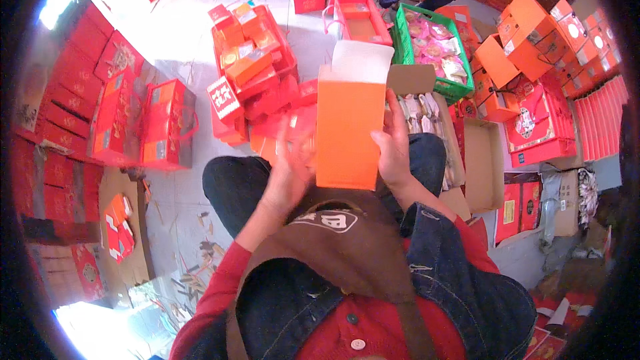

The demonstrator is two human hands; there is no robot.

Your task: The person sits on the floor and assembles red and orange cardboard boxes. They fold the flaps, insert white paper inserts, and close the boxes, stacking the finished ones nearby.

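Holding an orange carton (348, 135) upright above the lap, the seated person has it between the two hands, over the knees and well clear of the floor. The right hand (395, 150) is closed on the carton's right side edge, thumb on the front panel and the other fingers behind it. The left hand (291, 163) is blurred beside the carton's lower left edge, fingers spread and open; whether it touches the card cannot be told. The carton's top is open, its white inner flap (362, 61) standing straight up and a brown side flap (411, 79) folded out to the right. It looks like thin folding card, empty, and so very light; the panels would likely bow or crease if squeezed across the middle, and the smooth printed face may slide under dry fingers. The safest hold seems to be along the vertical folded edges or near the corners, where the card is stiffest, leaving the top flaps free. Around the person the floor is crowded: a green crate (401, 47) of wrapped round packets lies ahead near the far edge, a heap of small red and orange boxes (250, 60) ahead to the left, red gift cases with handles (167, 123) at the left edge, and more folded orange cartons (527, 33) stacked toward the right.
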